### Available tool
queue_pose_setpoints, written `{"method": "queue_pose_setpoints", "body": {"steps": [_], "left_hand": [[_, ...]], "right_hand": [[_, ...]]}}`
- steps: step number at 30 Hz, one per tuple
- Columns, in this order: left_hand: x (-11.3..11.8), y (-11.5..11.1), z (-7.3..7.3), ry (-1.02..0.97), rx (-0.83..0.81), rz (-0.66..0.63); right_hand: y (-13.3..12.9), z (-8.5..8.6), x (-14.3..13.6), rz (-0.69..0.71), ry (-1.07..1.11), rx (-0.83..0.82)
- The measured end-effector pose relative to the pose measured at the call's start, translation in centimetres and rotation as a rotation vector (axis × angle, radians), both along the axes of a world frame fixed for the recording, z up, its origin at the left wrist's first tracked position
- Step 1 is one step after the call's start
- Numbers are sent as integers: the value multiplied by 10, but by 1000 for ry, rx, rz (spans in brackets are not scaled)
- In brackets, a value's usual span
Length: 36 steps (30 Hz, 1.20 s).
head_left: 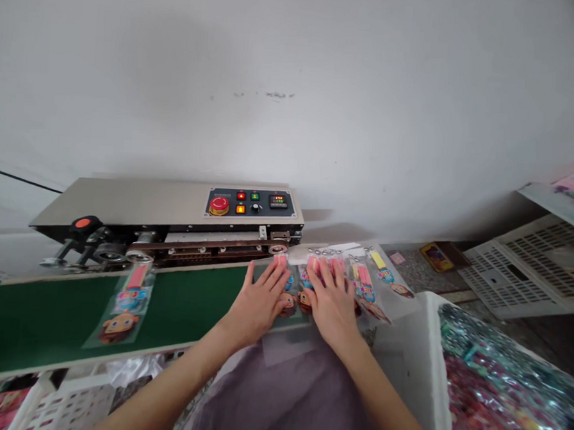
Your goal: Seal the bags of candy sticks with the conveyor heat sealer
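Observation:
My left hand [258,301] lies flat with fingers stretched out over a clear plastic bag holding a cartoon-figure keychain [288,303], at the right end of the green conveyor belt [191,300]. My right hand [333,307] is also spread flat, its fingertips over more bagged keychains with pink straps. To its right, several bagged keychains [364,289] overlap, one with a yellow strap [377,258]. Another bagged keychain [127,303] rests alone on the belt at the left. Behind the belt stands a band sealing machine [181,209].
The machine's control panel [251,203] has a red emergency button [219,205] and lit display. A white foam box [434,351] full of shiny wrapped items stands at the right front. White plastic crates [529,272] are at far right; another white basket [72,409] sits below the belt.

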<state>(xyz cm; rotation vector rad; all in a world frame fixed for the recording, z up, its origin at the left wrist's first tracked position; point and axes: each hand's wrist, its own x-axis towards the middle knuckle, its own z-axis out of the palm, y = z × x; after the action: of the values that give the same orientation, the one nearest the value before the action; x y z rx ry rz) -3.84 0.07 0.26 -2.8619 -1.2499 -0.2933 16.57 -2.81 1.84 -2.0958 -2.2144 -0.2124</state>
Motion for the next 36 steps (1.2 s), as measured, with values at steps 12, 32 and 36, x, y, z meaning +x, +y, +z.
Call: {"method": "queue_pose_setpoints", "body": {"steps": [12, 32, 36], "left_hand": [[31, -1, 10, -7, -53, -88], [75, -6, 5, -16, -105, -4], [75, -7, 9, -10, -107, 0]], "right_hand": [[-3, 12, 8, -48, -74, 28], [72, 25, 15, 122, 116, -143], [71, 24, 15, 120, 102, -147]]}}
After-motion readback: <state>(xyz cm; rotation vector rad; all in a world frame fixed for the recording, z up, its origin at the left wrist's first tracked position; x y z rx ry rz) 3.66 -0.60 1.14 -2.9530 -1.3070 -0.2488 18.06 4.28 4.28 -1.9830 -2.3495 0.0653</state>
